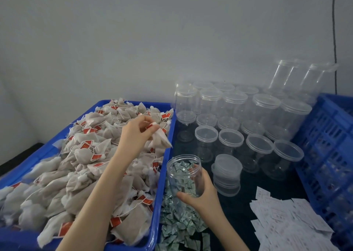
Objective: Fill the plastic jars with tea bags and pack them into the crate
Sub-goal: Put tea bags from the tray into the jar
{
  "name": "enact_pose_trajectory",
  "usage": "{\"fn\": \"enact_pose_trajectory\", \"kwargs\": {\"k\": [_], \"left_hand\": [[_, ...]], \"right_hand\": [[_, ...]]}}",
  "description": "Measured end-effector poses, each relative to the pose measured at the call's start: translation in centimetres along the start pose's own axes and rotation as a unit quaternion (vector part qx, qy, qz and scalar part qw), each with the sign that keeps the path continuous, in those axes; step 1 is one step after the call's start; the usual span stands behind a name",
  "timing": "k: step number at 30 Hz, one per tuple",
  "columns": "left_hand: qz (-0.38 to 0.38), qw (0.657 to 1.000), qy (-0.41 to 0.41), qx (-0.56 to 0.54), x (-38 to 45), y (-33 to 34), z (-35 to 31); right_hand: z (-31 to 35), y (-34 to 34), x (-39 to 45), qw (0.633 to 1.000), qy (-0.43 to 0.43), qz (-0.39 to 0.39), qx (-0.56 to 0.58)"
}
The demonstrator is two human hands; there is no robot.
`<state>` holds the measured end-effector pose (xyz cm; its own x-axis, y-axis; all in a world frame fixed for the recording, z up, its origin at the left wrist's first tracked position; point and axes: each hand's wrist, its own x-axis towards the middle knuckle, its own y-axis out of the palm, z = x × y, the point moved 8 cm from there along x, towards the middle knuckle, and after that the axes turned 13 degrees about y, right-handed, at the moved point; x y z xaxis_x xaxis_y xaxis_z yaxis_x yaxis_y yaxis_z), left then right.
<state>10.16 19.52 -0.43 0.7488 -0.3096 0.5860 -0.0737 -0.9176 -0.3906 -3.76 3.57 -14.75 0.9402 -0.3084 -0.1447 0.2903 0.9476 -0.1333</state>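
Note:
My left hand (138, 131) pinches a grey tea bag (161, 139) by its top, lifted above the right edge of a blue bin (166, 155) heaped with tea bags with red tags. My right hand (202, 195) grips an open clear plastic jar (184, 174), tilted toward the bin, just right of the bin's wall. Small green-white packets show through the jar. A blue slatted crate (324, 145) stands at the right.
Several lidded clear jars (231, 142) stand in rows behind the held jar, with taller ones at the back. A short stack of lids (227, 172) sits close to my right hand. Green-white packets (181, 222) and white paper slips (286, 224) lie on the dark table.

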Motion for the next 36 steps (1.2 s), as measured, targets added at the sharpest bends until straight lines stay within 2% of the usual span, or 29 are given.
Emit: {"fn": "enact_pose_trajectory", "kwargs": {"k": [3,7,11,16,20,22,24,26,27,29,30,31,33,34,36], "left_hand": [[0.007,0.989,0.011,-0.148,-0.3,0.8,-1.6],[0.123,0.969,-0.004,-0.214,-1.2,3.7,-2.6],[0.26,0.954,0.021,-0.15,-2.6,6.7,-2.6],[0.284,0.955,0.024,-0.083,-2.6,6.9,-1.4],[0.339,0.936,0.042,-0.089,-3.1,7.4,-2.1],[0.339,0.936,0.046,-0.083,-2.9,7.1,-2.2],[0.295,0.954,0.038,-0.039,-2.0,6.0,-1.2],[0.247,0.961,0.02,0.124,-1.2,4.3,0.7],[0.257,0.939,0.005,0.229,-1.2,3.8,2.0],[0.366,0.853,-0.065,0.366,-2.9,3.9,5.2],[0.433,0.814,-0.11,0.372,-4.3,4.2,6.6],[0.478,0.793,-0.157,0.344,-5.6,4.4,7.6],[0.504,0.789,-0.228,0.266,-7.1,4.7,8.1],[0.502,0.794,-0.236,0.248,-7.2,4.7,8.2],[0.505,0.79,-0.198,0.283,-6.6,4.7,8.5]], "right_hand": [[-0.1,0.3,0.1,1.0,-0.001,0.004,-0.009],[0.1,0.5,0.2,1.0,-0.013,-0.003,-0.016],[0.2,0.4,0.2,1.0,-0.019,-0.014,-0.005],[0.4,-0.3,0.4,0.999,-0.025,-0.028,0.004],[0.6,-0.5,0.5,0.999,-0.033,-0.031,0.002],[0.5,-0.5,0.4,0.999,-0.035,-0.029,-0.003],[0.3,-0.6,0.3,0.999,-0.035,-0.03,-0.002],[0.1,-0.7,0.3,0.999,-0.035,-0.028,0.0],[0.0,-0.7,0.2,0.999,-0.034,-0.027,0.001],[0.0,-0.8,0.2,0.999,-0.034,-0.027,0.002],[0.1,-0.8,0.2,0.999,-0.035,-0.027,0.001],[0.0,-0.8,0.2,0.999,-0.035,-0.028,0.0],[-0.1,-0.8,0.2,0.999,-0.032,-0.028,0.001],[-0.2,-0.8,0.2,0.999,-0.032,-0.027,0.0],[-0.4,-0.7,0.2,0.999,-0.03,-0.025,-0.006]]}}
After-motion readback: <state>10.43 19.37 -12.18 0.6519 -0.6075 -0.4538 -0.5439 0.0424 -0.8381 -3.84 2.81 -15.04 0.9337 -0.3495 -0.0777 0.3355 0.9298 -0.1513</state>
